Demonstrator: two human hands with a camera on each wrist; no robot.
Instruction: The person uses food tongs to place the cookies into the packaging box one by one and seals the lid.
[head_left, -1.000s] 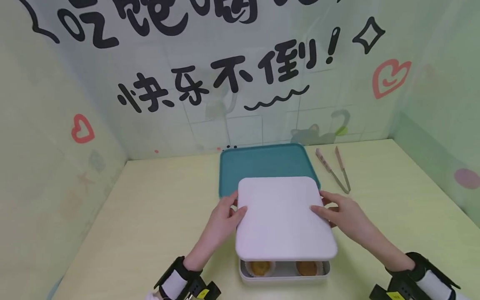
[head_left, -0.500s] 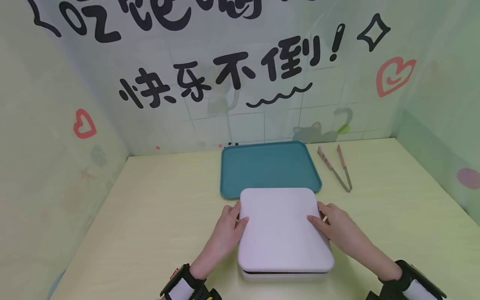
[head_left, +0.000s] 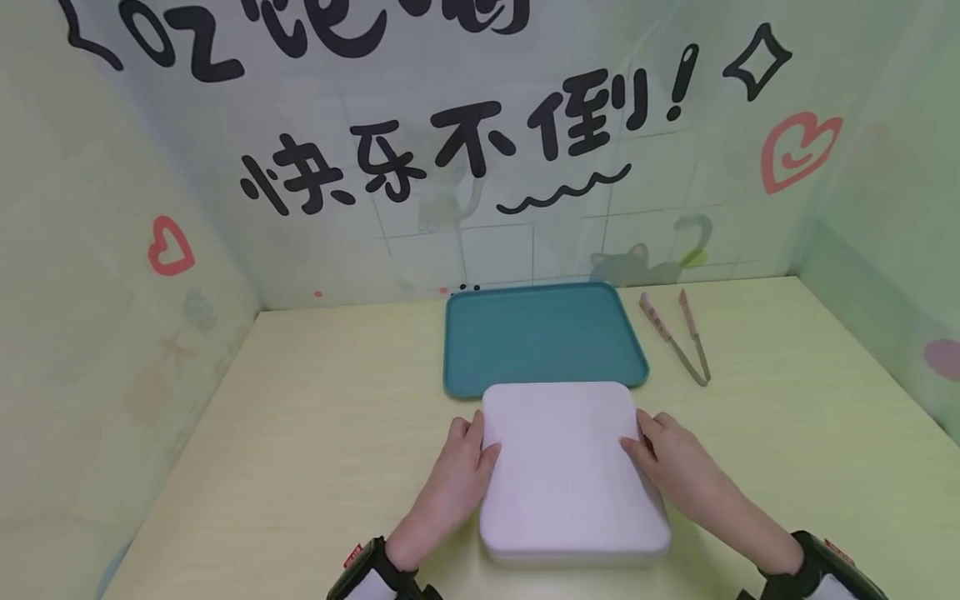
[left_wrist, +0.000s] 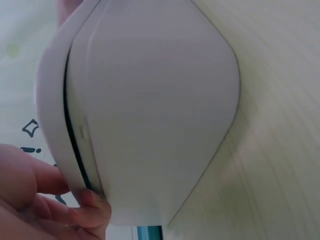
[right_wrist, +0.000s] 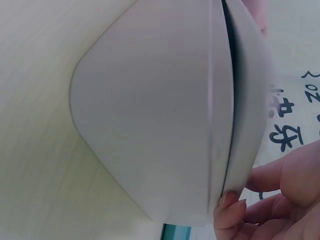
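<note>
A white square lid point(head_left: 573, 467) lies over a white box in front of me. My left hand point(head_left: 455, 475) grips the lid's left edge, thumb on top and fingertips below the rim. On the opposite edge my right hand point(head_left: 678, 467) holds the lid in the same way. Both wrist views show a thin dark gap between the lid and the box point(left_wrist: 155, 110), so the rim is not flush all along. In the right wrist view, fingertips point(right_wrist: 230, 212) touch the seam near the far corner of the box point(right_wrist: 145, 110). The box's contents are hidden beneath the lid.
A teal tray point(head_left: 540, 333) lies right behind the box. To its right a pair of tongs point(head_left: 678, 342) rests spread on the pale wooden table point(head_left: 322, 433). Printed fabric walls point(head_left: 540, 242) stand at the back and both sides.
The lid has come down and toward me onto the box, with both hands holding it. The round yellow-brown items seen inside the box one second ago are now covered.
</note>
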